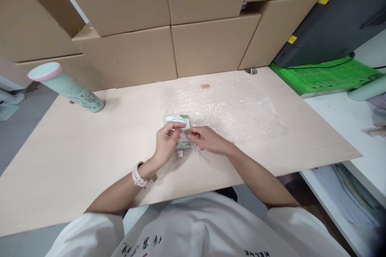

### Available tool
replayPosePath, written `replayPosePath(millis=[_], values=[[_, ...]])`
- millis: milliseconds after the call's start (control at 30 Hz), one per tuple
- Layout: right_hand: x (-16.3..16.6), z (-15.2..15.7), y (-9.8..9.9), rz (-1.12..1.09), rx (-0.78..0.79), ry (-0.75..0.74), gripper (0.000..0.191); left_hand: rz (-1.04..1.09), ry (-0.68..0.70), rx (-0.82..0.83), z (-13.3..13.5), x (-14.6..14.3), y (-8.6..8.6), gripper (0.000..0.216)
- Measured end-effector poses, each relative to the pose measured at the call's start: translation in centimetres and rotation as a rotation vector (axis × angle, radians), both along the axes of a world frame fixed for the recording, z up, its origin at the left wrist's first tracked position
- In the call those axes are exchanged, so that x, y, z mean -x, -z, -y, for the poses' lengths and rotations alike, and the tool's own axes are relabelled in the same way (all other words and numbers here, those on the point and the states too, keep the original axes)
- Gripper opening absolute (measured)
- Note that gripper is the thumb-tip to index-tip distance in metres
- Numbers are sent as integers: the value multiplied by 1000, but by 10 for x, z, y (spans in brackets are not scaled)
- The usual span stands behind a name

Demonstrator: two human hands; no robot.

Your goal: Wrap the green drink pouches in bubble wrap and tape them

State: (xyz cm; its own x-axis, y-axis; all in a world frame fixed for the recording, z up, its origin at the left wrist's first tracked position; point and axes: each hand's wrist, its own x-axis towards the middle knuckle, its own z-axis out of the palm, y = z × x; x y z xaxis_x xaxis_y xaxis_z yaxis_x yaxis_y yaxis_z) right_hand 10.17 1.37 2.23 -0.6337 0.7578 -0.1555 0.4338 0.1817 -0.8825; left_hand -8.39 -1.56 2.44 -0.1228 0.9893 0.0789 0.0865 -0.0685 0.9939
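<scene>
The left hand and the right hand curl their fingers over one green-and-white pouch on the one table; whether either grips anything cannot be told. One sheet of bubble wrap spreads rightward, and one cup stands well apart, at left.

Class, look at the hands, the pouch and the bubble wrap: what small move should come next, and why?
Probably roll the pouch gently rightward along the bubble wrap. It lies at the wrap's left end, most of the wrap spreads flat to its right, and the left hand and right hand are both already at it.
</scene>
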Motion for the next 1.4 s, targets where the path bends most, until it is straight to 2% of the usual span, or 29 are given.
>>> replayPosePath(millis=[100, 167, 200, 300, 367, 467, 533, 667, 733, 800, 867, 967, 1100, 1200, 1300, 1333, 1400], values=[[0, 2, -1, 30, -46, 19, 34, -5, -303, -114, 1, 22, -8, 20], [1, 4, -2, 62, -120, 5, 30, 115, -446, 19, 2, 41, -11, 23], [2, 5, -3, 75, -148, -3, 29, 216, -451, 162, 2, 50, -12, 22], [2, 6, -4, 99, -188, -11, 28, 510, -280, 605, 2, 63, -9, 15], [3, 6, -3, 97, -187, -4, 28, 590, -193, 695, 1, 61, -4, 15], [4, 5, 0, 89, -173, 3, 31, 562, -141, 576, -3, 47, 1, 12], [4, 4, 1, 76, -160, 15, 31, 460, -108, 440, -7, 34, 2, 23], [-2, -1, 1, -19, -14, 13, 21, 87, -59, 20, -19, 1, 1, 31], [-9, -6, 2, -82, 59, -33, 12, -45, -44, -114, -25, -20, 0, 30], [-19, -14, 4, -129, 49, -63, 5, -275, 20, -245, -32, -42, 1, 21], [-30, -23, 7, -122, -7, -34, 10, -532, 66, -409, -40, -60, 3, 6], [-47, -33, 6, 42, -5, 16, 7, -792, 132, -577, -53, -75, 9, 12], [-70, -38, -5, 247, -19, 33, 19, -901, 313, -620, -67, -75, 17, 22], [-81, -39, -13, 185, -100, 201, 24, -861, 439, -579, -72, -72, 23, 27], [-84, -38, -16, 20, -75, 373, 26, -834, 407, -514, -73, -75, 29, 23], [-82, -37, -16, -36, -64, 373, 27, -845, 374, -496, -74, -77, 31, 22], [-77, -35, -17, -90, -42, 266, 27, -868, 313, -454, -75, -80, 34, 22]])
